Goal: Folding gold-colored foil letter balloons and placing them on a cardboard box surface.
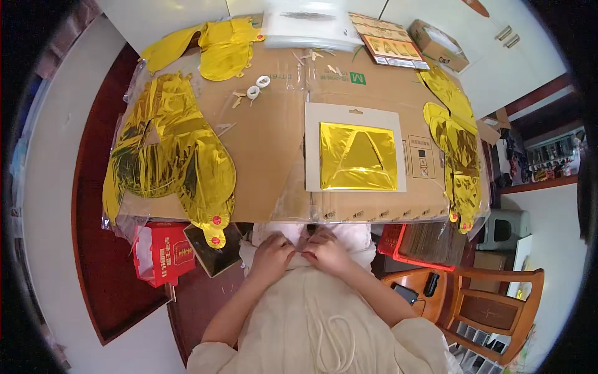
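Observation:
My left hand point(274, 257) and my right hand point(327, 250) meet just below the table's near edge, above my lap. Their fingers are pinched together, fingertips almost touching. Anything between them is too small or hidden to name. Beyond them on the cardboard-covered table point(261, 168) lies a white hang card point(355, 113) bearing a folded gold foil balloon point(359, 159) with a letter-like outline. A large pile of flat gold foil balloons point(165, 134) with round red tabs spreads to the left, overhanging the near edge. More gold foil balloons point(458, 134) lie at the right edge.
Two white rolls point(253, 92) sit mid-table. Farther back are more gold balloons point(227, 50), a stack of clear plastic sleeves point(311, 28), a printed packet point(389, 50) and a small carton point(438, 45). Below stand a red bag point(168, 252), a red crate point(389, 249) and a wooden chair point(498, 305).

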A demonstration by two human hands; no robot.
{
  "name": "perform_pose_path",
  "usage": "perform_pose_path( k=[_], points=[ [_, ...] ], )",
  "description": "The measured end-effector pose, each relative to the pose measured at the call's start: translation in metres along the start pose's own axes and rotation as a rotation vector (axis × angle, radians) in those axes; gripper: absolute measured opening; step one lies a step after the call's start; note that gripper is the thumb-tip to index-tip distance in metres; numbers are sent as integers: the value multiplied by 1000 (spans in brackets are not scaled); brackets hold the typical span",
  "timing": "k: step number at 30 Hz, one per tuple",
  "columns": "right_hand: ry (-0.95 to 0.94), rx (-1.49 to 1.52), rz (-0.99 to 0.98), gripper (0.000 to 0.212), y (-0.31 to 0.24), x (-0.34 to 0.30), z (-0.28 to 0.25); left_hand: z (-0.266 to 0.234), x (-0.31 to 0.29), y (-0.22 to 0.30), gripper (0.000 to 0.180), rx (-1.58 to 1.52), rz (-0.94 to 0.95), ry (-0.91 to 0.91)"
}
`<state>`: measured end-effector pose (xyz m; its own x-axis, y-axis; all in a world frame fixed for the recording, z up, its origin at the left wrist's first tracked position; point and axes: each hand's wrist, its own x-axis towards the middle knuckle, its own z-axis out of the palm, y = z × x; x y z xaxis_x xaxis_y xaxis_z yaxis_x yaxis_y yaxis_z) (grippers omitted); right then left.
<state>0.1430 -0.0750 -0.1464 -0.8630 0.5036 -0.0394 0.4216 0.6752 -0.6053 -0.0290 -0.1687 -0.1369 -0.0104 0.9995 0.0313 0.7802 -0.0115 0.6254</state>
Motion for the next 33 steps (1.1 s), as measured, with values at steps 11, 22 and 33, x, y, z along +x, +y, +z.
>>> perform_pose_path(
  k=[11,22,33],
  points=[
    [136,143,9,13,-2,-2,-4,-13,3,6,10,131,75,4],
    [-33,252,186,15,-5,1,-5,-15,0,-3,8,5,31,-85],
    [114,231,-42,9,-21,6,-31,-29,7,11,10,-29,97,-30]
  ],
)
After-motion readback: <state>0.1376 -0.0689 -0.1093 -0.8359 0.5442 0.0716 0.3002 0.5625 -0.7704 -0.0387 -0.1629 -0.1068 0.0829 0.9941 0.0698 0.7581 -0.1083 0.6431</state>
